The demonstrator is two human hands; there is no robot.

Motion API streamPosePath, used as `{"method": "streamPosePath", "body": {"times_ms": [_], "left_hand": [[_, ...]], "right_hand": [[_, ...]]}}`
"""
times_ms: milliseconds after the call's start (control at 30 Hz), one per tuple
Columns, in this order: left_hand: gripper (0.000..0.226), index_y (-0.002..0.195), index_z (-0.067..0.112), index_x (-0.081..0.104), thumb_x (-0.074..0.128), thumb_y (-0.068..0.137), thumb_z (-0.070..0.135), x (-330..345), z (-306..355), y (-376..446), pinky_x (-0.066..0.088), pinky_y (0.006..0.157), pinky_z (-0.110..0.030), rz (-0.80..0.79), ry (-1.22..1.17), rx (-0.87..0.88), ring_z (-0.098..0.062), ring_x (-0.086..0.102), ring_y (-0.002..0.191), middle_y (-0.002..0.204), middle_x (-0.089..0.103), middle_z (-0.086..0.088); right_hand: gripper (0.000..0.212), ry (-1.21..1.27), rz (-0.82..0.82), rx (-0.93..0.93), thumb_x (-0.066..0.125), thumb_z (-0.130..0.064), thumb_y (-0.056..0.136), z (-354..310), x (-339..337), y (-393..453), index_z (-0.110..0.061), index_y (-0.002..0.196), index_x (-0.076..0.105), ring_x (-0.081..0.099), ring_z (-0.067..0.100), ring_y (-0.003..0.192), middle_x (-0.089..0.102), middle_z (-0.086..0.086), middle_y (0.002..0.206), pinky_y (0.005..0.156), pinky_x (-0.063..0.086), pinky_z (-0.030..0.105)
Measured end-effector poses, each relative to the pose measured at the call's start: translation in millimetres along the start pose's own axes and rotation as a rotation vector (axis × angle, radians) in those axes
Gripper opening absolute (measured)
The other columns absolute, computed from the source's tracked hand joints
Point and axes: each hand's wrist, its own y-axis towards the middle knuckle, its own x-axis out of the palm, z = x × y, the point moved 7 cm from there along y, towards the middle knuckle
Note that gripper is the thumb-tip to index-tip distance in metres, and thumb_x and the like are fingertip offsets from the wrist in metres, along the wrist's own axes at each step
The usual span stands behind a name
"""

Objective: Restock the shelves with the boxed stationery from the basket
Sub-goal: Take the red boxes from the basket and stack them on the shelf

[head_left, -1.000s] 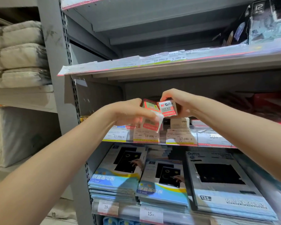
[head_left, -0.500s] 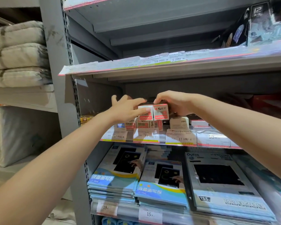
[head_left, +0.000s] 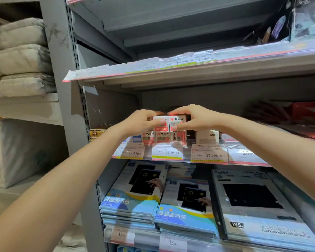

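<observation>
Two small red-and-white stationery boxes sit side by side on top of a row of like boxes [head_left: 163, 136] on the middle shelf [head_left: 171, 159]. My left hand [head_left: 140, 122] grips the left box [head_left: 160, 123], thumb across its front. My right hand [head_left: 195, 119] grips the right box [head_left: 177, 121], fingers over its top and thumb at its lower front. The basket is out of view.
A beige box [head_left: 206, 137] stands right of the row. Price labels [head_left: 168, 153] line the shelf edge. Below lie stacks of LCD writing tablets [head_left: 185, 213]. The upper shelf [head_left: 189, 70] hangs close overhead. A grey upright [head_left: 62, 88] and wrapped bundles [head_left: 20, 59] are at left.
Both hands carried the two boxes from in front of the shelf onto the top of the row. The left hand went from flat on its box to gripping it.
</observation>
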Motion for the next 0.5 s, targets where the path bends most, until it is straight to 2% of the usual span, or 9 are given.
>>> {"method": "streamPosePath", "body": {"times_ms": [100,233,367,433,500], "left_hand": [[0.036,0.120,0.018,0.062,0.057,0.090,0.036,0,1,0,0.052,0.077,-0.025,0.096,0.009,-0.007,-0.008,0.061,0.087,0.108,0.065,0.002],[0.047,0.131,0.017,0.053,0.063,0.087,0.031,-3,2,2,0.050,0.085,-0.025,0.151,-0.017,0.018,-0.008,0.060,0.101,0.123,0.062,0.001],[0.037,0.123,0.019,0.060,0.065,0.086,0.024,-4,-3,0,0.053,0.075,-0.021,0.048,0.014,0.028,-0.003,0.063,0.089,0.111,0.066,0.005],[0.039,0.124,0.018,0.059,0.065,0.086,0.022,-4,-3,-1,0.051,0.074,-0.018,0.092,0.000,0.026,-0.003,0.062,0.088,0.108,0.066,0.004],[0.038,0.123,0.017,0.060,0.065,0.086,0.023,-2,-2,-2,0.053,0.075,-0.022,0.148,-0.008,0.024,-0.007,0.064,0.090,0.109,0.067,0.001]], "right_hand": [[0.047,-0.064,0.086,-0.009,0.062,-0.028,0.087,0,2,9,-0.018,0.131,0.051,0.056,0.011,0.103,0.059,0.001,0.125,0.084,0.045,0.024],[0.045,-0.104,0.134,0.009,0.059,-0.025,0.089,2,4,15,-0.015,0.131,0.049,0.052,0.009,0.096,0.057,0.005,0.127,0.080,0.042,0.022],[0.045,-0.094,0.134,0.009,0.058,-0.022,0.090,0,8,14,-0.016,0.133,0.046,0.057,0.014,0.105,0.057,0.004,0.128,0.080,0.044,0.022],[0.044,-0.097,0.148,0.014,0.058,-0.022,0.090,0,7,14,-0.016,0.132,0.048,0.059,0.015,0.106,0.058,0.004,0.127,0.080,0.046,0.022],[0.044,-0.093,0.144,0.034,0.058,-0.023,0.089,1,7,15,-0.016,0.132,0.048,0.058,0.013,0.100,0.059,0.004,0.125,0.077,0.046,0.022]]}}
